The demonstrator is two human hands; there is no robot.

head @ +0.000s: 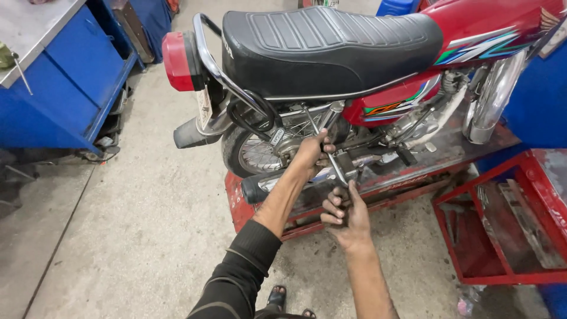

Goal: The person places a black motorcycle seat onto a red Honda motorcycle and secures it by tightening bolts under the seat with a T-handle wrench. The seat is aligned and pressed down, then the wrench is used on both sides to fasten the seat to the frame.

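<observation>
Beside a red motorcycle (413,53) raised on a red service stand (378,195), work is seen under way at the rear wheel (254,153). The left hand (310,150), on an arm in a black sleeve pushed up the forearm, is pressed in against the hub area just behind the wheel; its fingers are curled inward, though what, if anything, is clamped between them cannot be told from this angle. The right hand (345,215) is held lower, near the stand's edge, its fingers closed around the lower end of a slim metal tool (331,155) whose shaft slants up past the left hand toward the frame below the black seat (325,47).

The job is judged to be in its middle stage. The wheel is mounted, the seat, red tail light (177,62) and black exhaust pipe (260,188) are in place, and no removed parts can be seen laid out on the stand or on the concrete floor (136,224). Whether the fitting at the hub is being loosened or tightened cannot be read from the picture; either way, it appears not yet finished, since both hands are engaged at it.

A blue workbench (71,82) is seen at left, a red metal rack (502,236) at right.
</observation>
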